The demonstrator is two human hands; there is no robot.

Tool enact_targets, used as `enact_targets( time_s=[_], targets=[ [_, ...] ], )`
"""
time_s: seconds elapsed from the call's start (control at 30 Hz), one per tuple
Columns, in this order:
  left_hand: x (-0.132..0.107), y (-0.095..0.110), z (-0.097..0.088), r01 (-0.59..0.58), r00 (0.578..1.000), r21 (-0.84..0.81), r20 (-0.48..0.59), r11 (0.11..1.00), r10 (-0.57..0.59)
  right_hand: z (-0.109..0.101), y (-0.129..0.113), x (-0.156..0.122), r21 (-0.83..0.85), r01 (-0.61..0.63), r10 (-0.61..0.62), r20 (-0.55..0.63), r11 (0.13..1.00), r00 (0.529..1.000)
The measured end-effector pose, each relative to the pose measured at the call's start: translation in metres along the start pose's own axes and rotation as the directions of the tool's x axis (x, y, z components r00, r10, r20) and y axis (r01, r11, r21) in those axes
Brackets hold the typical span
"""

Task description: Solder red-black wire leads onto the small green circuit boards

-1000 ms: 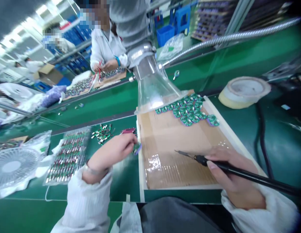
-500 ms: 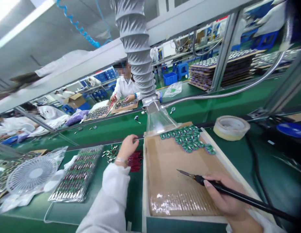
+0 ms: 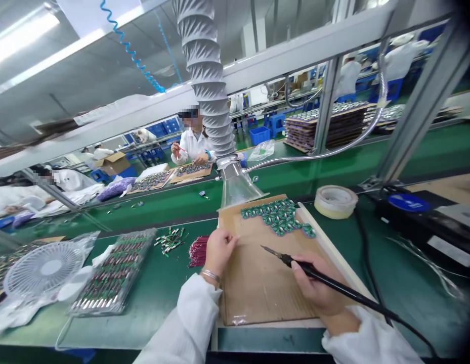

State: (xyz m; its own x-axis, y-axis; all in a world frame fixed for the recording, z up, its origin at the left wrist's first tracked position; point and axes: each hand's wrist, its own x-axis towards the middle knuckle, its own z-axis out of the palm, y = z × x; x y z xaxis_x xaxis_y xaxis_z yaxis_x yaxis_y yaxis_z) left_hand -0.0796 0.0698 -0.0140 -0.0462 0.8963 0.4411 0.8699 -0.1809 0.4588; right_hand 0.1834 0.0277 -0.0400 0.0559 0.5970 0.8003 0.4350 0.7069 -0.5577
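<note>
My right hand (image 3: 318, 283) grips a soldering iron (image 3: 314, 273) with a black handle, its tip pointing left over a brown cardboard sheet (image 3: 253, 298). My left hand (image 3: 220, 248) is over the left edge of the cardboard, thumb and fingers pressed together; whatever may be between them is too small to make out. Beside that wrist lies a bundle of dark red wires (image 3: 198, 251). Left of it is a loose pile of small metal-and-green parts (image 3: 171, 240). Small green circuit boards (image 3: 282, 215) lie close together at the cardboard's far right.
A clear funnel on a grey duct (image 3: 215, 91) hangs beyond the cardboard. A tape roll (image 3: 336, 201) and a black box (image 3: 428, 222) are at the right. Left are a filled plastic tray (image 3: 115, 273) and a white fan grille (image 3: 45, 270). A co-worker (image 3: 195, 141) sits opposite.
My left hand has moved right and nearer, from over the loose parts and red wires to the cardboard's edge, its fingers now closed together. The soldering iron stays in my right hand. The view has shifted.
</note>
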Motion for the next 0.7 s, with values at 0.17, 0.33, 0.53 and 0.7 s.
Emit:
enact_targets(
  time_s=[0.17,0.33,0.53,0.7],
  targets=[
    [0.008,-0.003,0.022,-0.036,0.999,-0.017,0.025,0.999,0.037,0.0,-0.001,-0.004,0.002,-0.111,0.111,-0.015,0.994,0.994],
    [0.002,-0.012,0.024,-0.062,0.992,-0.032,0.105,0.998,0.065,0.0,-0.006,-0.001,0.0,-0.228,0.228,0.001,0.974,0.974],
    [0.014,0.002,0.021,-0.206,0.943,0.014,0.269,0.979,0.194,0.0,-0.004,0.004,-0.054,-0.3,0.301,0.016,0.952,0.953],
    [0.066,0.017,0.049,-0.314,0.884,0.086,0.391,0.946,0.257,0.0,0.002,0.0,-0.086,-0.238,0.237,-0.025,0.967,0.971]
  ],
)
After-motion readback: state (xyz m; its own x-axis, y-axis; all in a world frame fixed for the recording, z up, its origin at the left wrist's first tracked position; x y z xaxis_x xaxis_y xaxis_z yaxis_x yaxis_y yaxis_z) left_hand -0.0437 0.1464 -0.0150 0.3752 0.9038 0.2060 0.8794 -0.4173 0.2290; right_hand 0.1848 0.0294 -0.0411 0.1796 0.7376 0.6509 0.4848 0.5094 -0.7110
